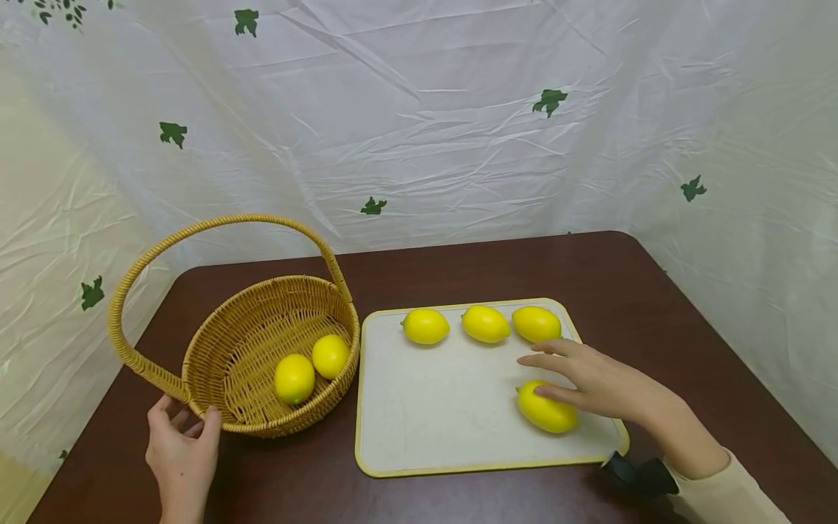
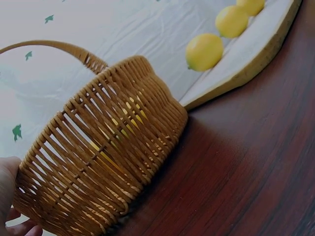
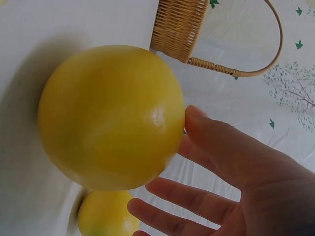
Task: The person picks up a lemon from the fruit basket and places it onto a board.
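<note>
My left hand holds the rim of a wicker basket at its near left side, thumb on the edge. Inside the basket lie two lemons, a nearer lemon and a farther lemon. My right hand is over the right part of a white board with a yellow edge. Its thumb is at the top of the front lemon, which lies on the board; the other fingers are spread and extended beyond it. In the right wrist view that lemon fills the foreground.
Along the board's back edge sit three more lemons: a left one, a middle one and a right one, close to my right fingertips. The basket's tall handle arches upward. A white curtain hangs behind the dark table.
</note>
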`<state>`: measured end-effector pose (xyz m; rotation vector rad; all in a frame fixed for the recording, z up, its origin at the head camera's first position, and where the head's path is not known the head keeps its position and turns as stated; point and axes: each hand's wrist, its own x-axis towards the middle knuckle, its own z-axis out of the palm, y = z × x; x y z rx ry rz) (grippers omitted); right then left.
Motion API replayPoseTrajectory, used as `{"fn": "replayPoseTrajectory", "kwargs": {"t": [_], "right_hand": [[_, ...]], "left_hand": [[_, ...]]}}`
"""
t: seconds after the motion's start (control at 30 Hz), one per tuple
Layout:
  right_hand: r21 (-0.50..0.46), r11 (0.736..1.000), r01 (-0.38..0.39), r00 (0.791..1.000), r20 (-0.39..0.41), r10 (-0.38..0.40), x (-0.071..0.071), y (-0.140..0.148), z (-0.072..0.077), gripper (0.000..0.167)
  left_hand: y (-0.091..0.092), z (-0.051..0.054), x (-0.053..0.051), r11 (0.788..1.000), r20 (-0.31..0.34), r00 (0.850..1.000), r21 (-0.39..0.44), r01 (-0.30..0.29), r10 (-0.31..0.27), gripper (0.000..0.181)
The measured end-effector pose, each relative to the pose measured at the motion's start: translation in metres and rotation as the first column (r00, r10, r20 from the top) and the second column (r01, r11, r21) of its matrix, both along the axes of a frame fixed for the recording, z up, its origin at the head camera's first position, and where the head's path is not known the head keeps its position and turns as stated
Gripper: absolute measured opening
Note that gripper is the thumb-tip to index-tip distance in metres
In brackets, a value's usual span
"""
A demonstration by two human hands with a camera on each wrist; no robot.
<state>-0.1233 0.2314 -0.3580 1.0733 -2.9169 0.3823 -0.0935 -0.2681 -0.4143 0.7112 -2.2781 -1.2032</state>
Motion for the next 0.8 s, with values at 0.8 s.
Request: {"fn": "replayPoseTrajectory", "kwargs": {"t": [0.8], "right_hand": [[0.015,0.999,-0.044,0.996,-0.075,0.045,-0.007,-0.011,0.023,0.038]], "left_hand": [[-0.011,-0.018,-0.007,1.0,-0.012,1.0,-0.009,-0.008,0.008,0.06]]}}
